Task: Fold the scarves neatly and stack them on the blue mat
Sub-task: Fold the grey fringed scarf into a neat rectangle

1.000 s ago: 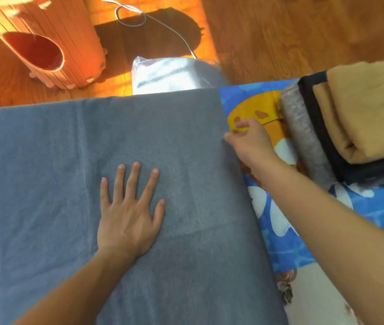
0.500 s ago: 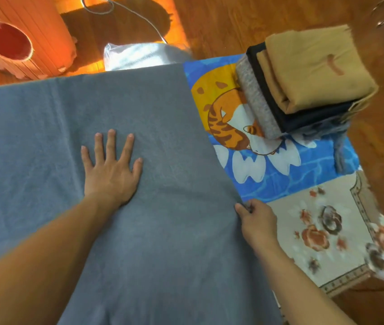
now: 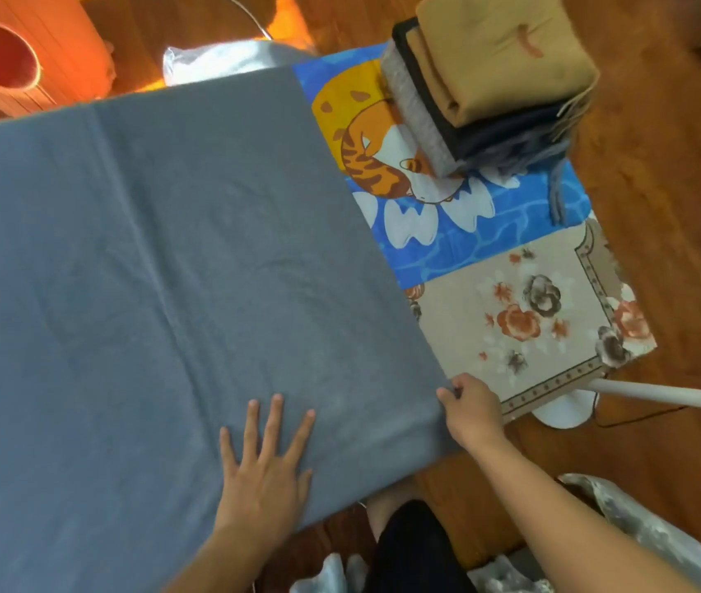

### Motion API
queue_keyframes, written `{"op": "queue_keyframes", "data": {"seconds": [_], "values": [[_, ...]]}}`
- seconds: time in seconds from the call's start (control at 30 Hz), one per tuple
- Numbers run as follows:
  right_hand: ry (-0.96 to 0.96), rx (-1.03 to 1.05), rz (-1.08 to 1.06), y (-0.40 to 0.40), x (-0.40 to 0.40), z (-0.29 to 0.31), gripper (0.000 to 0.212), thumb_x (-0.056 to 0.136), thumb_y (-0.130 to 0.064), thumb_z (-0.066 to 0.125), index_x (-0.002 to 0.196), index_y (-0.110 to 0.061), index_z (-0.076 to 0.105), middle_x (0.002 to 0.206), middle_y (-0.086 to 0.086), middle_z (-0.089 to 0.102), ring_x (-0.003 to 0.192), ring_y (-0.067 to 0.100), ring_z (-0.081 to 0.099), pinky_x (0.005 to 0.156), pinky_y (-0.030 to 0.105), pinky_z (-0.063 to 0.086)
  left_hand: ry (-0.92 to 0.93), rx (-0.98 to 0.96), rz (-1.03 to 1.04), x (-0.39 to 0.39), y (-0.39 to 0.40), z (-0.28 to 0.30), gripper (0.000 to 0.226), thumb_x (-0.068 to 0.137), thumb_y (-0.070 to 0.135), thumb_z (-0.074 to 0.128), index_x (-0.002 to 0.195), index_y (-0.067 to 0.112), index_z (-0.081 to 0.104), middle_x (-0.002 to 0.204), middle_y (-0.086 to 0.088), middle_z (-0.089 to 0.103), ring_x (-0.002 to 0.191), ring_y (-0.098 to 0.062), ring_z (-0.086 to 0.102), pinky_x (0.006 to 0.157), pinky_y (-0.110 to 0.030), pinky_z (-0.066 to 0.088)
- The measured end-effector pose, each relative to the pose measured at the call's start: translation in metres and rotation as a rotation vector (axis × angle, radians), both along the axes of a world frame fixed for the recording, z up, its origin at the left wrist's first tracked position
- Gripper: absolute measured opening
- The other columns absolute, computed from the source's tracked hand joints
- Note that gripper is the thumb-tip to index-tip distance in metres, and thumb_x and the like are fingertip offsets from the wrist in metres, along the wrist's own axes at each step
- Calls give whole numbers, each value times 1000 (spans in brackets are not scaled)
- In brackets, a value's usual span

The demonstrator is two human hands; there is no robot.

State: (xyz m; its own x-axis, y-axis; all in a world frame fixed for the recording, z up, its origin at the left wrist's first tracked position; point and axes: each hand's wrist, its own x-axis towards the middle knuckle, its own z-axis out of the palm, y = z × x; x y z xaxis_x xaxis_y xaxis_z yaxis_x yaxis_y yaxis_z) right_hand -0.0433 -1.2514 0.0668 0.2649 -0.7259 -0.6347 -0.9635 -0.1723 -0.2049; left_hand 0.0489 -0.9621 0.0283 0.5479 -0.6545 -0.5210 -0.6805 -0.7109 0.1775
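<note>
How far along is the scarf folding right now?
Done: a stack of folded scarves already sits on the blue mat. In hand: the grey scarf lies spread out, the left hand flat on it, the right hand pinching its edge. Left: folding it small and stacking it.

The wooden floor (image 3: 660,173) carries the blue mat (image 3: 468,237), a floral mat (image 3: 468,318) and the grey scarf (image 3: 169,271).

No text, label, brand, number or sign is showing legibly anywhere; the blue cartoon-cat mat (image 3: 468,246) is carrying only pictures, no words.
</note>
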Motion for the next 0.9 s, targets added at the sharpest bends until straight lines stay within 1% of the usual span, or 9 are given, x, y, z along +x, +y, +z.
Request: {"op": "queue_keyframes", "data": {"seconds": [0.1,0.2,0.4,0.47,0.6,0.7,0.8,0.87,0.9], "values": [[-73,-156,-58,1,-15,2,11,99,-17,57,88,-15,57,81,-3,56,88,29,60,69,34,42,27,-23,6,-9,24,3,75,81,48,50,154,32,41,164,-15,29,149,-45,26,108,-70,33],[-32,-429,63,27,3,11,10,89,-6,60,97,-11,55,102,11,55,97,34,54,78,43,48,60,-10,276,-4,70,17,70,84,47,48,152,30,43,160,-16,33,146,-44,32,106,-64,42],[-280,-345,876,162,74,1,25,70,1,69,92,-5,60,100,17,52,87,37,50,71,46,49,-20,79,1289,22,234,39,78,98,37,58,161,15,17,165,-23,12,152,-41,13,121,-53,20],[-302,-270,1029,205,90,-3,23,71,0,68,92,-6,62,100,14,52,85,35,53,66,42,50,-58,103,1453,27,286,40,80,99,37,58,160,8,16,163,-27,18,150,-43,18,119,-53,23],[-208,-135,1004,257,111,-15,12,84,-7,61,96,-10,57,101,12,48,84,37,53,64,36,36,-54,55,1442,34,320,29,69,94,41,68,145,1,43,140,-27,46,131,-45,42,107,-53,38],[-105,-108,934,271,118,-20,15,84,-8,61,98,-8,58,104,15,48,93,38,53,74,39,41,22,96,1395,41,302,20,46,90,47,66,114,8,65,116,-16,58,113,-39,53,95,-48,48],[-26,-101,945,274,124,-15,13,84,-10,60,97,-9,58,102,12,44,96,38,54,78,37,44,82,-42,1381,43,281,29,17,89,31,60,91,15,62,96,-7,58,95,-35,59,80,-48,53],[37,-83,974,273,127,-13,17,85,-11,59,101,-8,58,108,14,45,101,38,54,84,38,47,63,-155,1226,37,270,37,2,94,18,54,96,17,54,96,-2,54,91,-30,57,76,-46,50],[73,-76,992,273,129,-13,19,87,-13,58,105,-8,57,112,15,45,103,38,54,86,38,47,40,-192,1138,31,266,38,9,97,17,53,105,17,52,102,-1,52,93,-28,56,76,-44,50]]}}
